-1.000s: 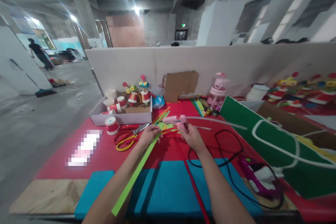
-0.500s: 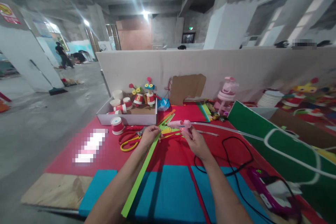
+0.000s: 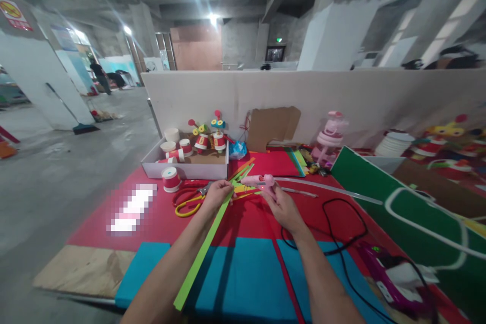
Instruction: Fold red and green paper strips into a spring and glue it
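Observation:
My left hand (image 3: 217,196) pinches the upper end of a long lime-green paper strip (image 3: 205,253), which slants down toward me along my forearm. In my right hand (image 3: 281,206) is a pink hot glue gun (image 3: 258,181), its nozzle pointing left toward the strip's held end. A long clear glue stick (image 3: 326,185) trails out of its back to the right. Beyond my fingers lie more coloured paper strips (image 3: 246,168), partly covered by the hands and gun. Left of my left hand rest yellow-handled scissors (image 3: 189,207) and a red-handled tool (image 3: 182,196).
A white box (image 3: 186,171) with paper cups and two cup figures stands back left, a cup (image 3: 170,179) before it. A green board (image 3: 379,187) slants along the right. A black cable (image 3: 343,230) loops near a purple power strip (image 3: 395,278). Cardboard (image 3: 273,126) leans behind.
The view has shifted slightly. Both hands keep nearly the same pose, with the glue gun still by the strip's upper end.

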`<state>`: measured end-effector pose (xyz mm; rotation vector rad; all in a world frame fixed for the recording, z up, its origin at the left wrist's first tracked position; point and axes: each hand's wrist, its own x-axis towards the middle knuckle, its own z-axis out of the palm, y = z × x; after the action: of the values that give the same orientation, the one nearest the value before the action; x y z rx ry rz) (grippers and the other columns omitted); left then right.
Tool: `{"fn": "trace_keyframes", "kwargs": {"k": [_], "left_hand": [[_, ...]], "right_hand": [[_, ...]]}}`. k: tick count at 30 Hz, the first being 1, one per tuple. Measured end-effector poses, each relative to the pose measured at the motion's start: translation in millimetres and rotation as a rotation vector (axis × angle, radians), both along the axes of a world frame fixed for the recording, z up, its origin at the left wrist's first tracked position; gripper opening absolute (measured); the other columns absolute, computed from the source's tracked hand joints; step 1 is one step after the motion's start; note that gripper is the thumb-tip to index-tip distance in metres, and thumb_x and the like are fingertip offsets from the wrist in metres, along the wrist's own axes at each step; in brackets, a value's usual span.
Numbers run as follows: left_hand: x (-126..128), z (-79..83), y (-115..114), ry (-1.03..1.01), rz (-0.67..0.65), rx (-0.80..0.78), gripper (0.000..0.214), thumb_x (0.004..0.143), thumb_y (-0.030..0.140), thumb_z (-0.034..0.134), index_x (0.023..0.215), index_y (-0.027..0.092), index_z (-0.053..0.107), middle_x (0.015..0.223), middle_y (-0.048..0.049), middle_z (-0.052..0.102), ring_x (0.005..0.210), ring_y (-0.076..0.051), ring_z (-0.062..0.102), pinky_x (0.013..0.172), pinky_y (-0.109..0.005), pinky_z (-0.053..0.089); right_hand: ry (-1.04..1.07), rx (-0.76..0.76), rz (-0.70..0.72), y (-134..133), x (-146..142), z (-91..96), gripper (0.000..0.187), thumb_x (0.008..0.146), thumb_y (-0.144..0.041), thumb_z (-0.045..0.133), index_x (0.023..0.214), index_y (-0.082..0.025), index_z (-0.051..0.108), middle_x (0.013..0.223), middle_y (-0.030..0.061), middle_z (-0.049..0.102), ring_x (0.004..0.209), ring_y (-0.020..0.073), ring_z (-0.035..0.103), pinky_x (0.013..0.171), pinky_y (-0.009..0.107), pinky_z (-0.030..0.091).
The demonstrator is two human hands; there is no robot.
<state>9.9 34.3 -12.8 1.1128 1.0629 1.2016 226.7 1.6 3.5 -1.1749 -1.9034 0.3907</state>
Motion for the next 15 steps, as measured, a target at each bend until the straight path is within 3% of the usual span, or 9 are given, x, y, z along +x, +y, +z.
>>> {"fn": "trace_keyframes", "kwargs": {"k": [15], "left_hand": [[1.2, 4.1, -1.6, 0.03, -0.026, -0.009, 0.018, 0.066, 0.027, 0.064, 0.065, 0.017, 0.049, 0.047, 0.0006, 0.061, 0.033, -0.009, 0.048, 0.038, -0.02, 0.038]], "right_hand": [[-0.023, -0.026, 0.008, 0.3, -0.8, -2.3, 0.046, 0.091, -0.041, 0.042, 0.13, -0.018, 0.046, 0.128, 0.0139, 0.056, 0.118, 0.0275, 0.054, 0.095, 0.038, 0.045]]}}
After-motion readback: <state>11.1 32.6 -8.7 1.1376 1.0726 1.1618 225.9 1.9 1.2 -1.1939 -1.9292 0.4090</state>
